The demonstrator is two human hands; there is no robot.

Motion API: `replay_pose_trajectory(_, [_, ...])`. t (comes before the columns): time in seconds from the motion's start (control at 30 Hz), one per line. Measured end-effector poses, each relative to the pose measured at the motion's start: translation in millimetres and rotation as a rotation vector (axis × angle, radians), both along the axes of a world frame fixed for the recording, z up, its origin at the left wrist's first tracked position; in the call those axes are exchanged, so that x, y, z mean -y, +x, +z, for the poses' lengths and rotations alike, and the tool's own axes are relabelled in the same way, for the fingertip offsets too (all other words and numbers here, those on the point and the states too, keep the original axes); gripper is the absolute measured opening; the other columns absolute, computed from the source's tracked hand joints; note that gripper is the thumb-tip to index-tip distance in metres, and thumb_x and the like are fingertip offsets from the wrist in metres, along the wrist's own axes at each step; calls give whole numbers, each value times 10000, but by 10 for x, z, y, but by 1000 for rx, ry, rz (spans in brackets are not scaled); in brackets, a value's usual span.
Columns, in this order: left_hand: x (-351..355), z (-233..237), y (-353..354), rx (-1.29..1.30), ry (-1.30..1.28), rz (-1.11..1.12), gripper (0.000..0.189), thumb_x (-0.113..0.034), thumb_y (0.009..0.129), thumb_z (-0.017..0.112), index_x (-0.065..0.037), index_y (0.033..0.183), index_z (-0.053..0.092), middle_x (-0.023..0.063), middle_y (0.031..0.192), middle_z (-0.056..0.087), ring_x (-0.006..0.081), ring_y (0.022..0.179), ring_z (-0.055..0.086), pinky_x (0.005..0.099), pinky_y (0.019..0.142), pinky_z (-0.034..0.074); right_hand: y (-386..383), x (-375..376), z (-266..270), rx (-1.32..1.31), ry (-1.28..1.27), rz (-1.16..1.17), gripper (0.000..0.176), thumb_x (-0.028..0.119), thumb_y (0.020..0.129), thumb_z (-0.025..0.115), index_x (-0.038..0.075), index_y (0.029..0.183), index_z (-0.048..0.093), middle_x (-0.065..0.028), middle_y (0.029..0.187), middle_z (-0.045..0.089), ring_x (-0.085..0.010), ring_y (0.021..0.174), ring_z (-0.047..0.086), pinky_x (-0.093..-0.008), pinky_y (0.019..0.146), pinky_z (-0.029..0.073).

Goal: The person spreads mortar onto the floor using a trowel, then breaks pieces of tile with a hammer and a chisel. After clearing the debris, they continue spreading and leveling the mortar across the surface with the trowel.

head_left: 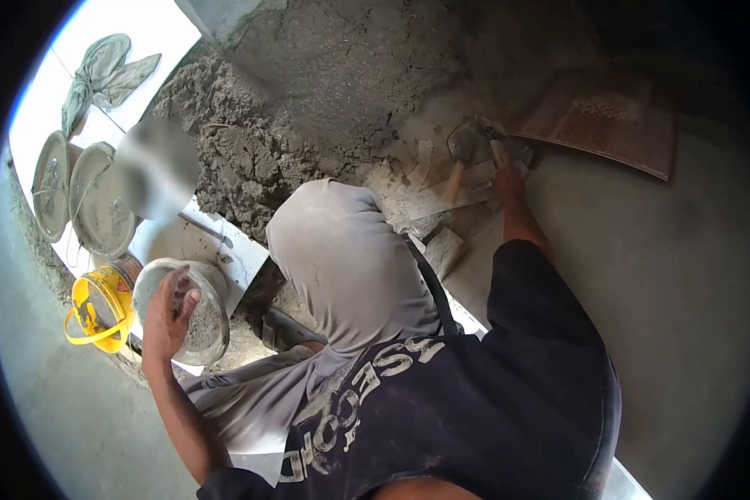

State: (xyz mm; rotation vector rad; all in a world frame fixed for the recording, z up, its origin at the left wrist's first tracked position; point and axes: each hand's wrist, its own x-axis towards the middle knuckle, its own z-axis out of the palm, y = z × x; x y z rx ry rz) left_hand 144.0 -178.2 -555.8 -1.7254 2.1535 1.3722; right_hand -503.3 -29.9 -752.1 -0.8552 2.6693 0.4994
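My left hand [172, 312] is over a whitish, mortar-smeared bucket [218, 300], its fingers stretched out and apart. At the far right my right hand [508, 177] is closed round the pale handle of a small hand tool [497, 148]; its dark head is hard to make out. Just left of that hand lies a second tool, with a wooden handle [454, 183] and a dark blade. Beyond my raised knee in grey trousers [350, 258] spreads a heap of wet grey mortar [250, 150].
A yellow pail [100, 308] stands left of the bucket. Behind it are mortar-coated round pans [100, 200]. A grey-green cloth [104, 79] lies on white tiles. Reddish-brown boards [596, 121] rest at the right. Flat broken pieces [443, 252] lie near my knee.
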Motion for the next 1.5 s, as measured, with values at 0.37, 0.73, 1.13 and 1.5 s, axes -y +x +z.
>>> replay_pose_trajectory(0.37, [-64, 41, -164, 22, -71, -123, 439, -280, 864, 593, -62, 1231, 490, 198, 1060, 578, 337, 919, 595, 391, 804, 466, 793, 227, -209, 138, -6, 128, 708, 596, 778, 521, 43, 1221, 525, -222, 1165, 567, -358, 1084, 549, -444, 952, 402])
replay_pose_trajectory(0.73, [-129, 266, -237, 74, -156, -178, 472, -320, 874, 565, -73, 1257, 445, 197, 1100, 560, 395, 994, 547, 448, 823, 442, 645, 191, -369, 340, -277, -16, 509, 403, 828, 519, -52, 1043, 589, -207, 1040, 613, -352, 941, 586, -427, 883, 438])
replay_pose_trajectory(1.13, [-12, 444, 100, 149, -313, -60, 469, -375, 882, 539, -63, 1226, 473, 216, 1078, 573, 375, 986, 560, 431, 836, 442, 2914, 671, 284, 1063, -244, 201, 428, 345, 843, 557, 20, 1113, 493, -140, 870, 592, -286, 780, 579, -422, 733, 454])
replay_pose_trajectory(1.5, [-172, 475, 270, 136, -337, 112, 515, -407, 875, 538, -47, 1238, 481, 193, 1157, 562, 360, 1046, 548, 409, 889, 431, 4193, 1401, -29, 1361, -140, 769, 453, 384, 871, 527, 37, 1151, 443, -223, 872, 604, -365, 819, 588, -427, 716, 453])
